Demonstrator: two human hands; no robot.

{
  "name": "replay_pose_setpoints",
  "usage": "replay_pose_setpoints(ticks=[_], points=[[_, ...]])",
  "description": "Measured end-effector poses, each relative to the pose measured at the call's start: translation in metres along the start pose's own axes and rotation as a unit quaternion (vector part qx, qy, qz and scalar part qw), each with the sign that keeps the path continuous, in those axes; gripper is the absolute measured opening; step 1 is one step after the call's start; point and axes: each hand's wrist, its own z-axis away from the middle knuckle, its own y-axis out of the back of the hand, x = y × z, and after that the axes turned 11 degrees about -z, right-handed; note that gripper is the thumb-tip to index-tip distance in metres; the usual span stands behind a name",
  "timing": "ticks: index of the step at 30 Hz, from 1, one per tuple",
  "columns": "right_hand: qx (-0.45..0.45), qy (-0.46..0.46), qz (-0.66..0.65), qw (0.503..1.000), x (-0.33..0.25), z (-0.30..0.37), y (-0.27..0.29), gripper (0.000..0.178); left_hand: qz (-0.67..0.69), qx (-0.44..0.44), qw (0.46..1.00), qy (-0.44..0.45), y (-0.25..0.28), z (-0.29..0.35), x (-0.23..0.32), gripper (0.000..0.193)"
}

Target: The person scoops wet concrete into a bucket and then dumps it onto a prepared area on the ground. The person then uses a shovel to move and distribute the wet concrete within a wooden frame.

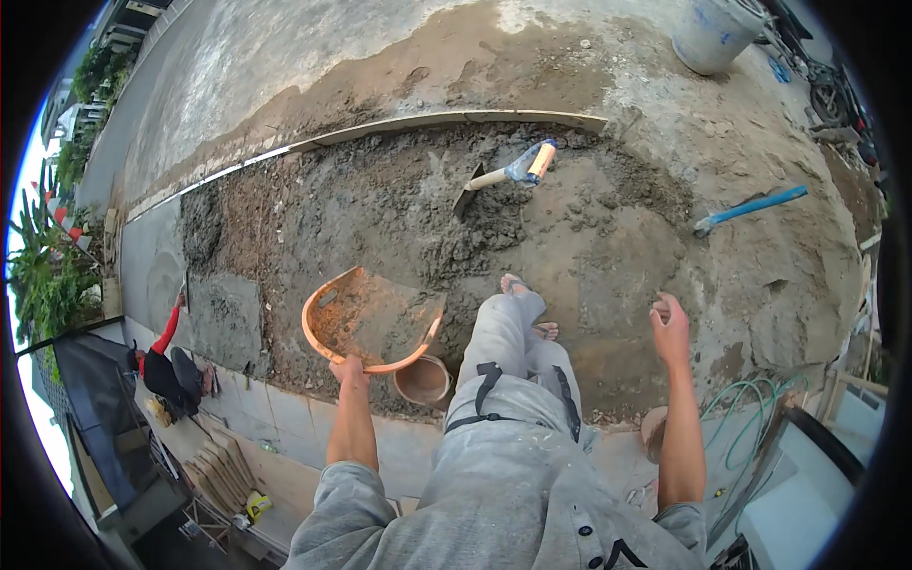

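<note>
My left hand (351, 369) is closed on the near rim of an orange plastic scoop (366, 318), which has one side without a wall and is smeared inside with grey mortar. Close beside the scoop stands a small brown bucket (422, 380). My right hand (671, 319) hangs over the wet ground at the right, its fingers loosely bent and apart, with nothing in it. Ahead, a hoe (489, 179) with a pale handle and blue wrapping rests in the lumpy wet concrete (456, 252). A tool with a blue handle (760, 205) lies farther right on the sand.
A wooden board (446, 122) edges the concrete at the far side. At the left, a co-worker in a red sleeve (168, 331) crouches by a smoothed patch (220, 313). A large pale bucket (712, 40) stands far right; a green hose (755, 399) coils at the near right.
</note>
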Motion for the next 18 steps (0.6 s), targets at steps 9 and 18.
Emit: replay_pose_setpoints(ticks=[9, 18], points=[[-0.068, 0.419, 0.409, 0.807, -0.183, -0.194, -0.124, 0.043, -0.193, 0.068, 0.978, 0.028, -0.111, -0.075, -0.089, 0.046], [-0.459, 0.446, 0.424, 0.641, -0.226, -0.289, -0.236, 0.012, -0.069, 0.073, 0.993, 0.055, -0.232, -0.233, -0.272, 0.054]])
